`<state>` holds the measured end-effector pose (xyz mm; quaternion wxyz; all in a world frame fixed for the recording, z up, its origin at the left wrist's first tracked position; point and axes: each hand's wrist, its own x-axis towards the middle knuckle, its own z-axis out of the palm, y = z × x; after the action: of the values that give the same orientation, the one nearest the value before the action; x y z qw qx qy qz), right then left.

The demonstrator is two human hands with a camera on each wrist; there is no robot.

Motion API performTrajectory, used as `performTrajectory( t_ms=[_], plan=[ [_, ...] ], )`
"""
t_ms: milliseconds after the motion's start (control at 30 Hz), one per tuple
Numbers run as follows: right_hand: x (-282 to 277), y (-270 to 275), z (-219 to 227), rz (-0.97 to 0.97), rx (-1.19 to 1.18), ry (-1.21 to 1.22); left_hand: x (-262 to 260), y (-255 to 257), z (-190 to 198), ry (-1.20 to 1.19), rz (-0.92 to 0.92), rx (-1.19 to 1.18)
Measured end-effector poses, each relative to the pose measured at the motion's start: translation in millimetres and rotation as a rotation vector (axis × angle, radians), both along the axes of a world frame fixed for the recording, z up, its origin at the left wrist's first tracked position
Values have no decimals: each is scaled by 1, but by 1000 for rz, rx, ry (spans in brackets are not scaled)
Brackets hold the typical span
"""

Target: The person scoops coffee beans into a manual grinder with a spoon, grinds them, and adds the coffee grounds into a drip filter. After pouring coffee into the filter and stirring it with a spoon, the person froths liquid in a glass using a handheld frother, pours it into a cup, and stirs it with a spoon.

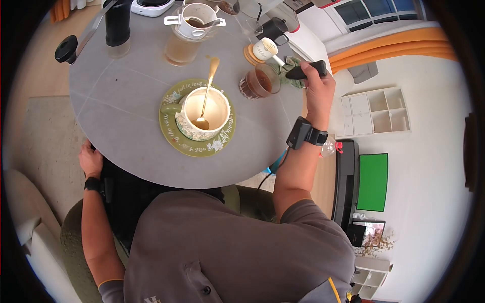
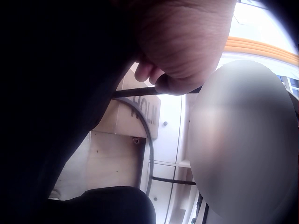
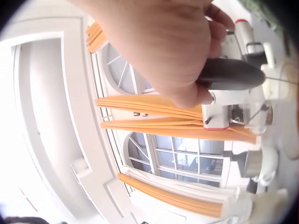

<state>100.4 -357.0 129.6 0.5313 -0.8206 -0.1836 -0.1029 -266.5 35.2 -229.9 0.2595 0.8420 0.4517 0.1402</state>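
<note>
My right hand (image 1: 319,93) grips a black handle (image 1: 306,70) beside a glass of brown liquid (image 1: 260,83). In the right wrist view the right hand (image 3: 163,51) curls round the same black handle (image 3: 231,74), from which a thin wire extends. A floral cup (image 1: 206,113) with a gold spoon (image 1: 209,86) standing in it rests on a green saucer (image 1: 169,139). At the table's near left edge is my left hand (image 1: 91,161). The left wrist view shows the left hand (image 2: 182,42) with curled fingers against a dark bar (image 2: 140,92); whether they grip it is unclear.
Toward the far side of the table (image 1: 121,146) stand a glass (image 1: 180,51) topped by a white strainer (image 1: 192,31), a black cylinder (image 1: 117,22) and a white scale (image 1: 151,7). A "coffee" cup (image 1: 265,49) and green cloth (image 1: 290,65) are near the right hand.
</note>
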Motion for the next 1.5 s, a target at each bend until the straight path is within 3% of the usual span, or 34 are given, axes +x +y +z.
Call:
performTrajectory(
  t_ms=[133, 233, 333, 433, 633, 733, 833, 933, 1033, 1133, 1200, 1333, 1433, 1500],
  plan=[
    [-5, 0, 4, 153, 49, 51, -1, 3, -5, -32, -19, 44],
    [-9, 0, 5, 61, -11, -61, 0, 3, -5, -8, -17, -11],
    [-6, 0, 4, 146, 66, 9, 0, 1, -1, 1, -2, -20],
    [-2, -5, 1, 10, 30, -68, 0, 3, -4, -22, -12, -33],
    [1, -7, 2, 56, 116, -55, 1, 0, -3, -41, -1, -26],
    [1, -6, 3, 32, 18, -25, 1, 2, -4, -27, -7, -19],
    [0, -3, 2, 138, 139, 8, 0, 3, -6, -28, -17, -24],
    [1, -2, 2, -12, 33, -16, 0, 4, -8, -48, -25, -2],
    [-2, 1, 2, 110, 132, 8, 0, 3, -5, -27, -16, -17],
    [0, -4, 2, -55, -21, -42, 0, 8, -15, -32, -35, -2],
    [-4, -4, 5, 112, 4, 36, -1, 7, -14, -35, -30, -12],
    [-2, -1, 1, 31, 28, -39, -1, 5, -12, -35, -31, -15],
    [0, 0, 1, 129, 87, 4, 0, 3, -6, -16, -10, -9],
    [3, -2, 0, 44, 28, -30, -1, 4, -8, -11, -9, -9]
  ],
)
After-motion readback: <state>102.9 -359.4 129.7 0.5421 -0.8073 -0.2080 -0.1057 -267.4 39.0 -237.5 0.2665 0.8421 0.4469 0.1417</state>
